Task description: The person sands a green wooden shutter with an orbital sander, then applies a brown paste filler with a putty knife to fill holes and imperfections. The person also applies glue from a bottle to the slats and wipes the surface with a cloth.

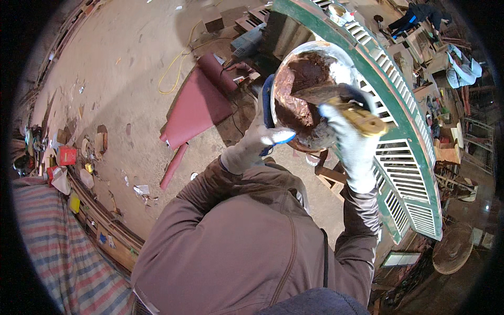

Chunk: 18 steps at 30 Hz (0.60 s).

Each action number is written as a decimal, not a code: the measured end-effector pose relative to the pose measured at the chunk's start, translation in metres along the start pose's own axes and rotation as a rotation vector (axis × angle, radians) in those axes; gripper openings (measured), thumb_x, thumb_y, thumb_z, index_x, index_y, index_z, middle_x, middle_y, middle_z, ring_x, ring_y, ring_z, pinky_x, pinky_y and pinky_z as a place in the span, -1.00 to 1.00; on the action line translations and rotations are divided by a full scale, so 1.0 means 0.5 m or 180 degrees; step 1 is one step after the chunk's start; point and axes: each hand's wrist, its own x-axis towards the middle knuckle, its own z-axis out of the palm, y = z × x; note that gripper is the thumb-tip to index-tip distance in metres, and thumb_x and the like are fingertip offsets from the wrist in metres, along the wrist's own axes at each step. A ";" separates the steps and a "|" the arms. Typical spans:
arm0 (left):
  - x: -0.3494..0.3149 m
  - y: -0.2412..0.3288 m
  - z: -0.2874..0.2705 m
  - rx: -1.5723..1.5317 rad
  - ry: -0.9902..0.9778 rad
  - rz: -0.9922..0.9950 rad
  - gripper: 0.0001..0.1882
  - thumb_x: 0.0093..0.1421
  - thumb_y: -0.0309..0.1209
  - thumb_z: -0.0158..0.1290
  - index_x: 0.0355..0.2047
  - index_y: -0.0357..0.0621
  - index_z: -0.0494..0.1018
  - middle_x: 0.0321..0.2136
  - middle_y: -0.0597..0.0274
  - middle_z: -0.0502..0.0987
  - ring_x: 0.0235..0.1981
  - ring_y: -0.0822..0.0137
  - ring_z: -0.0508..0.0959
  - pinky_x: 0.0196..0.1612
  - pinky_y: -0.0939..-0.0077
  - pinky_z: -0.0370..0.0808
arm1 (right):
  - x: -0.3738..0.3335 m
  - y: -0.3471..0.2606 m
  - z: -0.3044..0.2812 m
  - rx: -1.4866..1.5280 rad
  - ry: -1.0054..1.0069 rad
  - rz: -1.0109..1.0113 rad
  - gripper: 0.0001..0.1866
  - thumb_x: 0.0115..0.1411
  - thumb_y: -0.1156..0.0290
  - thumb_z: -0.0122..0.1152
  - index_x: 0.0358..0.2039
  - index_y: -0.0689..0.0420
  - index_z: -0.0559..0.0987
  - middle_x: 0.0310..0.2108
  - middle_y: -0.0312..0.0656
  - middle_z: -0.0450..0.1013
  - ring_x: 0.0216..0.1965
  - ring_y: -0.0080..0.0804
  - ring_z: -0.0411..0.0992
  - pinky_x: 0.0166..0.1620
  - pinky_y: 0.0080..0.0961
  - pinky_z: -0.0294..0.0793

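Observation:
A round white bucket [344, 59], smeared inside, holds a thick reddish-brown paste [310, 73]. My left hand [254, 139], in a pale glove with blue on the fingers, grips the bucket's near left side, thumb by the rim. In my gloved right hand [350, 149] is a putty knife [370, 124] with a yellowish wooden handle. Its dark blade lies over the paste, tip pointing left; motion blurs it somewhat. Just right of the bucket stretches a long green slatted panel [396, 132] with white showing through its slots.
Left of the bucket, a maroon sheet [202, 107] lies on the floor near a yellow cord [181, 65]. A small tub [338, 14] sits on the panel's far end. Striped cloth [65, 247] covers the lower left. Another person [422, 17] bends over at the far right.

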 end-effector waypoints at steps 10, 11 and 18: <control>0.010 -0.099 -0.008 0.0901 0.0243 0.0988 0.32 -0.09 -0.56 0.33 0.50 -0.17 -0.37 0.45 -0.02 -0.03 0.46 0.09 0.05 0.47 0.18 0.04 | -0.023 0.056 -0.060 -0.1693 -0.0299 -0.1505 -0.71 0.18 0.46 0.39 -0.06 0.10 0.67 -0.14 -0.15 0.62 -0.18 -0.31 0.59 -0.11 -0.38 0.57; 0.013 -0.114 -0.016 0.1425 0.0303 0.1290 0.30 -0.09 -0.56 0.32 0.50 -0.20 -0.36 0.44 -0.05 -0.03 0.46 0.08 0.06 0.47 0.18 0.04 | -0.040 0.064 -0.044 -0.0682 0.0127 -0.0684 -0.76 0.26 0.46 0.36 -0.06 0.17 0.66 -0.15 -0.16 0.63 -0.18 -0.37 0.59 -0.11 -0.41 0.56; 0.006 -0.126 -0.015 0.2801 0.0286 0.1809 0.13 -0.09 -0.60 0.20 0.46 -0.20 -0.17 0.35 -0.05 0.12 0.39 0.04 0.19 0.40 0.16 0.20 | 0.004 0.129 -0.003 -0.0805 0.0288 -0.0353 -0.74 0.17 0.30 0.48 -0.22 0.16 0.66 -0.31 -0.12 0.63 -0.36 -0.24 0.60 -0.27 -0.30 0.56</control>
